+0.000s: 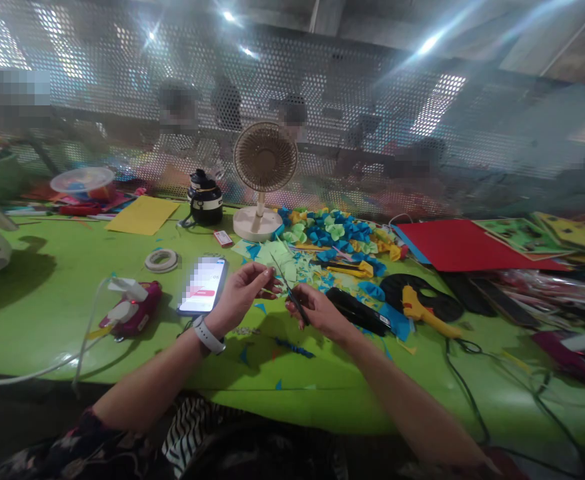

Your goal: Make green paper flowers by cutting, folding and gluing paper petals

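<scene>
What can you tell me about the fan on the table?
The fan has a round, brownish ribbed guard, a pale stem and a rounded whitish base, apparently plastic. It stands upright on the green table, its guard facing the camera. Coloured papery pieces lie at the base's right side, seemingly touching it. Whether its blades are spinning, I can't tell.
</scene>
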The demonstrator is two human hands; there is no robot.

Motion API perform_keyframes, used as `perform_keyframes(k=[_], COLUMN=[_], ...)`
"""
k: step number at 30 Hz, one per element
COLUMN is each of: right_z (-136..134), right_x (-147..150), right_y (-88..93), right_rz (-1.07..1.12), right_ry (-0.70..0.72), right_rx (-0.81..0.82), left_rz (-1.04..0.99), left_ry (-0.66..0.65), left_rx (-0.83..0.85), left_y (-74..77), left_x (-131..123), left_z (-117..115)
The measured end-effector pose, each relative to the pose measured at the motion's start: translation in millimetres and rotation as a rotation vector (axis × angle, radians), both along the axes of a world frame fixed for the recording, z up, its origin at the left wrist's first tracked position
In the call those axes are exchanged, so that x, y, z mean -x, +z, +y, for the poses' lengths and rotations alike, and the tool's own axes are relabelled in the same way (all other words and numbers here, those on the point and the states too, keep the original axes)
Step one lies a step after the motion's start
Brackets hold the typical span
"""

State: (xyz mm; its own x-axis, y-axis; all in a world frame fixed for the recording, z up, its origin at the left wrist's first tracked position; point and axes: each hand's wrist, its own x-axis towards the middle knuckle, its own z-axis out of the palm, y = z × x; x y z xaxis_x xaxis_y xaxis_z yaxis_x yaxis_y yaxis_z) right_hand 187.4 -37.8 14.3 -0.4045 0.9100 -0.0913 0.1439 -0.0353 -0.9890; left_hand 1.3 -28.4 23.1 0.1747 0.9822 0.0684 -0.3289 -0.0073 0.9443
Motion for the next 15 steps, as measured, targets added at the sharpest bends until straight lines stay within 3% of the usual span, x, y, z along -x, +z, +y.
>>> perform_keyframes(k=[15], right_z=[-2.1], right_x=[0.4], right_y=[3.9], right_rz=[-0.008], right_ry=[-0.008], right_rx=[-0.005], left_rz=[-0.007], left_ry=[0.0], left_rx=[0.008], left_y=[-1.0], left_x=[0.0], left_z=[0.0])
